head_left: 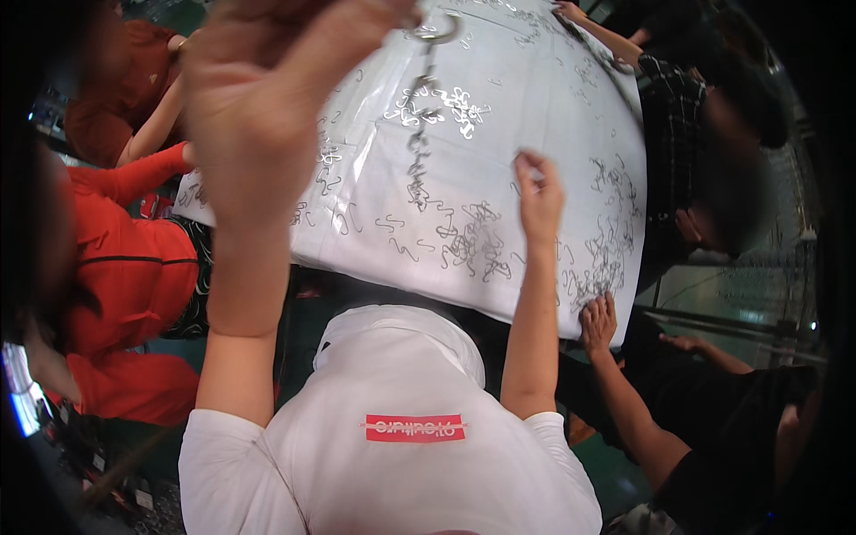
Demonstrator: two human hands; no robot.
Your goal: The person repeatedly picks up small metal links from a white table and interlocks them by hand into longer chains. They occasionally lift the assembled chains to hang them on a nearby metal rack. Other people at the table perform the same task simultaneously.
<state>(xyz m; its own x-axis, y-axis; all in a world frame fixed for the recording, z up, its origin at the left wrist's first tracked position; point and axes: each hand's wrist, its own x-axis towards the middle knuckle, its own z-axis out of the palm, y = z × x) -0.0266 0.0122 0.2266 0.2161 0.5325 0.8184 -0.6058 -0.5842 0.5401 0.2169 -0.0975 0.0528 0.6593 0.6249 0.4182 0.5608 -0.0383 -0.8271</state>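
My left hand [267,116] is raised high and close, large and slightly blurred. Its fingers are closed on the top of a chain of linked metal S-hooks [417,143], which hangs down over the table's middle. The upper hook is near the picture's top edge. Over the table to the right, my right hand [540,201] has thumb and fingers pinched. A thin grey curve shows beside its fingertips; whether they hold it I cannot tell. Between my hands and nearer me lies a loose pile of S-hooks [477,241].
The white-covered table [508,120] carries more scattered S-hooks [459,109] at its middle and S-hooks [606,259] along the right side. Another person's hand [599,316] rests at the near right corner. People in red [134,267] sit left; others in dark clothes sit right.
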